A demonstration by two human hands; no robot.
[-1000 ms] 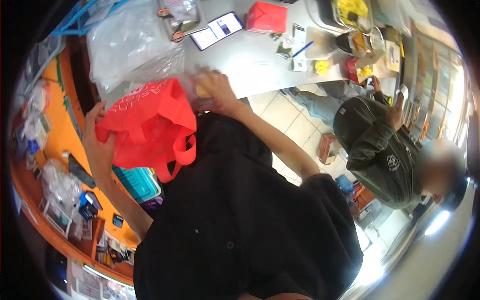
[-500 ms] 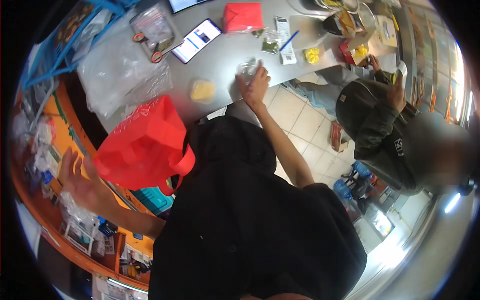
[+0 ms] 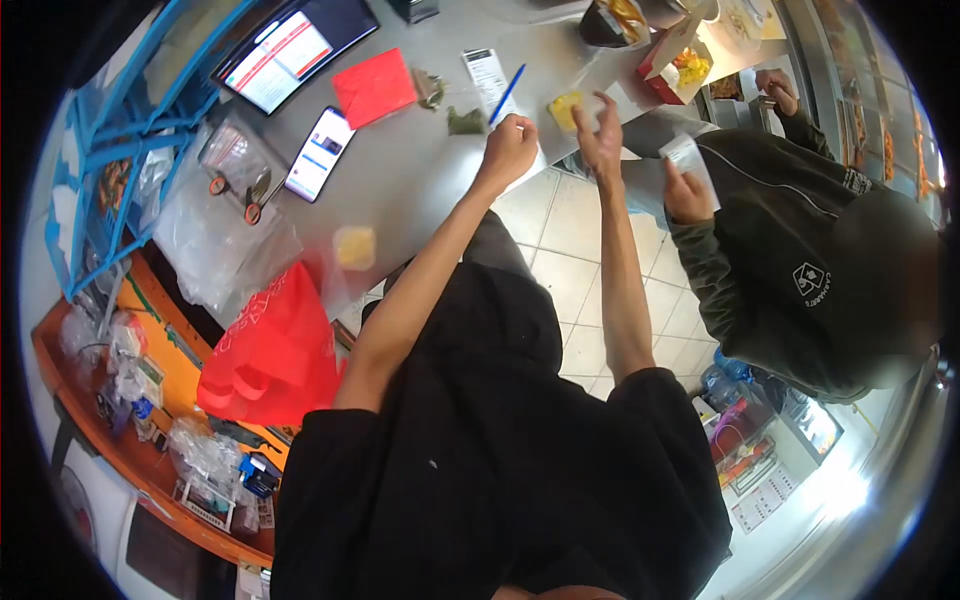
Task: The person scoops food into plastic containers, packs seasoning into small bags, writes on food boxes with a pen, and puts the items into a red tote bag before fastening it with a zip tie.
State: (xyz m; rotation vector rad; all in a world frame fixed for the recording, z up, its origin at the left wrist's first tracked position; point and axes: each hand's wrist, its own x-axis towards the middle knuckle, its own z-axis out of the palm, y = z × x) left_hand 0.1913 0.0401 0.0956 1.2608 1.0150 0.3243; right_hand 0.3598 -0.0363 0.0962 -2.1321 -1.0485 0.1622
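My left hand (image 3: 510,152) is closed at the counter's front edge, by the lower end of a printed receipt (image 3: 484,72) and a blue pen (image 3: 508,94). Its curled fingers hide what they hold, if anything; something whitish shows beneath. To its right, my right hand (image 3: 601,142) has its fingers apart, close beside a small yellow packet (image 3: 564,110); whether they touch is unclear. A small bag of green contents (image 3: 465,122) lies left of the receipt, near a red wrapped package (image 3: 373,88). A pale yellow packet (image 3: 355,247) sits near the front edge.
A phone (image 3: 320,153), a screen (image 3: 277,62), scissors (image 3: 236,198) and clear plastic bags (image 3: 195,235) occupy the counter's left. A red bag (image 3: 270,350) hangs at the front. On the right, a co-worker (image 3: 790,250) holds white paper near a red box of food (image 3: 672,82).
My left hand has come from beside the red bag to the counter and closed. My right hand has moved right, from clear plastic to the yellow packet. The view has shifted.
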